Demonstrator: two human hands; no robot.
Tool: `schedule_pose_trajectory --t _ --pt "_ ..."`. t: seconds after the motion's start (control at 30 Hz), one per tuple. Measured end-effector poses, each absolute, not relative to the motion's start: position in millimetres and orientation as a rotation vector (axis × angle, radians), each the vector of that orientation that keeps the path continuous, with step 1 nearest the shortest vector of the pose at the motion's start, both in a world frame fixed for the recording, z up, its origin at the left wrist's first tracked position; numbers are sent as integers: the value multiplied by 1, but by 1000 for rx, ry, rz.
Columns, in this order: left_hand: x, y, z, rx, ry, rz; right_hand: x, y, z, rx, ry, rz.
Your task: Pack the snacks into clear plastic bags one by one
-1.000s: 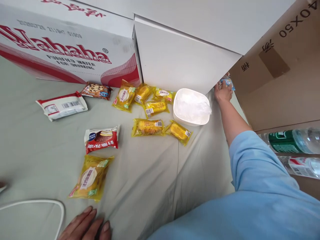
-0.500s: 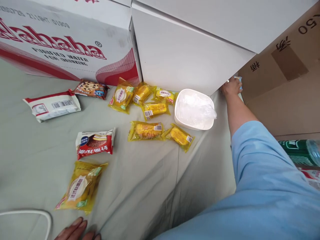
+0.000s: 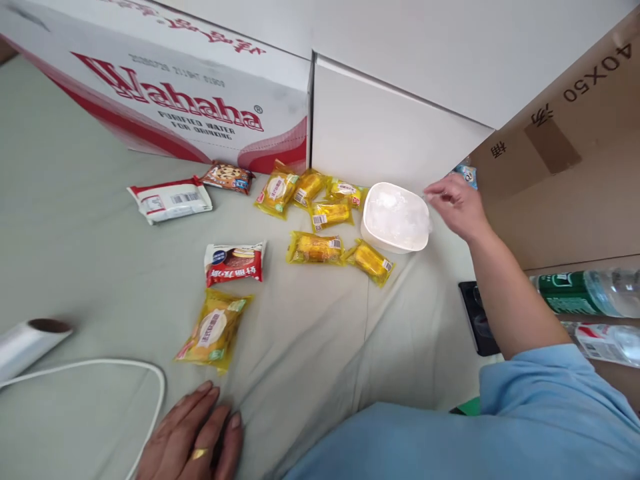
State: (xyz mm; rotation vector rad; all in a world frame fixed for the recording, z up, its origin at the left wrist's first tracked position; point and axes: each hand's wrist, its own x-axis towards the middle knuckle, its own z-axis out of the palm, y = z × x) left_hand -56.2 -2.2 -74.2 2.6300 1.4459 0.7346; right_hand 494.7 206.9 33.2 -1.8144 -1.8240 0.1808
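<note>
Grey-green sheet [image 3: 100, 267] fills the head view, cartons behind. Right hand [image 3: 457, 207] hovers loosely curled, fingers apart and holding nothing, just beside the white tub [image 3: 396, 219] near the white box. Left hand [image 3: 193, 443] lies flat, fingers together, close to a yellow snack packet [image 3: 214, 329].

Tub [image 3: 395, 217] on counter [image 3: 80, 267], right of snack packets [image 3: 320, 215]; water carton [image 3: 190, 107] behind packets; cardboard box [image 3: 565, 153] right of tub.
</note>
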Motion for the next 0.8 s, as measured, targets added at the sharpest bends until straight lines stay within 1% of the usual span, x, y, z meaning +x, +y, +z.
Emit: schedule_pose_trajectory --t 0.1,0.17,0.23,0.33,0.47,0.53,0.6,0.67,0.8 --pt "-49 -1 -66 2657 1431 765 485 192 26 -2017 -2168 250" --pt "-45 -1 -62 2666 1430 801 484 190 20 -2221 -2174 212" --pt "-43 -2 -61 2668 1430 826 485 189 18 -2296 -2083 182" --pt "-42 -3 -62 2664 1427 852 488 189 26 -2202 -1944 105" --pt "-42 -6 -66 2644 1436 879 480 182 51 -2033 -1715 -136" --pt "-42 -8 -69 2615 1444 915 461 171 60 -1861 -1498 -107" --pt "-43 -12 -70 2560 1445 995 428 153 60 -1641 -1286 149" --pt "-44 -16 -71 2468 1422 1105 383 128 48 -1468 -1138 554" --pt "-46 -21 -64 2206 1337 1254 286 72 3 -1379 -1018 1220"
